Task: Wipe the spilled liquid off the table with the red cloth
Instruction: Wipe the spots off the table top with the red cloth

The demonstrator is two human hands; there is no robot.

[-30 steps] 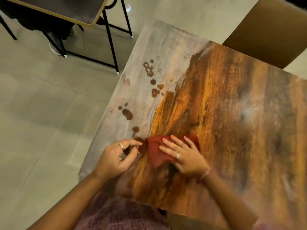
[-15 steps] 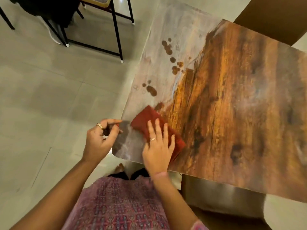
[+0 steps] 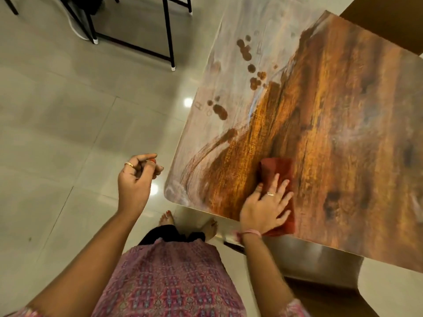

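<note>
A folded red cloth (image 3: 275, 170) lies flat on the wood-patterned table (image 3: 343, 110) near its front edge. My right hand (image 3: 266, 205) presses on the cloth with straight, spread fingers. Brown drops of spilled liquid (image 3: 246, 53) dot the pale left part of the table, with a larger blot (image 3: 220, 111) lower down and a smeared streak (image 3: 215, 145) curving toward the near corner. My left hand (image 3: 137, 179) hovers off the table's left corner over the floor, fingers loosely curled, holding nothing.
A black metal table frame (image 3: 168, 30) stands on the tiled floor at upper left. A brown chair or box (image 3: 384, 21) sits behind the table at top right. My bare feet (image 3: 167, 217) are by the table's near corner.
My right hand has slid the cloth rightward along the front edge, leaving a smeared streak near the corner. My left hand has lifted away from the table and now hangs over the floor.
</note>
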